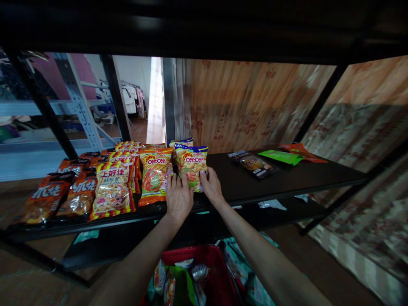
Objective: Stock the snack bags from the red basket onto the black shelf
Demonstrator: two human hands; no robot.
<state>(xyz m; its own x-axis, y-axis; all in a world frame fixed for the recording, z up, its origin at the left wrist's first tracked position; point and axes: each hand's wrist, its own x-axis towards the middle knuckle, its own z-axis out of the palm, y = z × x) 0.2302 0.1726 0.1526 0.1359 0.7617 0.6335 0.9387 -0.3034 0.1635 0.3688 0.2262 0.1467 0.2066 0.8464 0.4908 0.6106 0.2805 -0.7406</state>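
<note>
On the black shelf, a yellow snack bag with a blue top point(195, 163) stands upright with its lower part between my hands. My left hand point(179, 195) has its fingers stretched forward at this bag's left side, its fingertips also by the edge of an orange-trimmed snack bag point(154, 176). At the right side, my right hand point(212, 185) grips the blue-topped bag's edge, thumb on the front and the other fingers partly hidden. Another blue-topped bag point(185, 141) shows behind it.
Yellow-and-red cracker bags point(113, 189) and dark orange snack bags point(78, 191) stand in rows at left. A dark packet point(251, 163), a green packet point(282, 157) and an orange packet point(302, 152) lie at right. Below is a red basket point(219, 272) with packaged goods.
</note>
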